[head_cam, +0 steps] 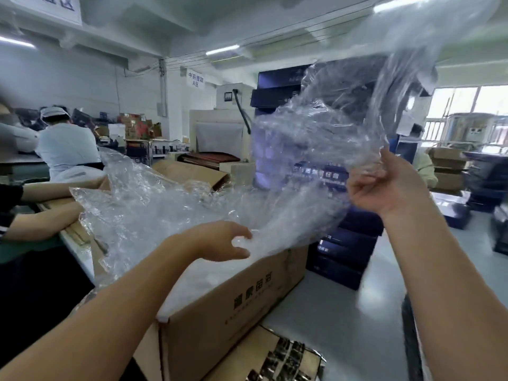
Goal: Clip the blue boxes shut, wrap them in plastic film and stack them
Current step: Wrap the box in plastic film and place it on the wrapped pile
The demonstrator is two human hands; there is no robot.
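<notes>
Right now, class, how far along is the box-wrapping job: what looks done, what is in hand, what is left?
Done: blue boxes stand stacked beyond the carton; whether those are wrapped is unclear. In hand: the right hand holds up a sheet of plastic film while the left hand holds its lower end over the carton. Left: no box sits in this film yet, so wrapping and stacking remain.

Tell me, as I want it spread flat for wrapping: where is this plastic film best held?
Probably by its free edge, from the near side: the film hangs crumpled, the right hand pinching it high, the left hand curled round the lower bunch above the cardboard box.
</notes>
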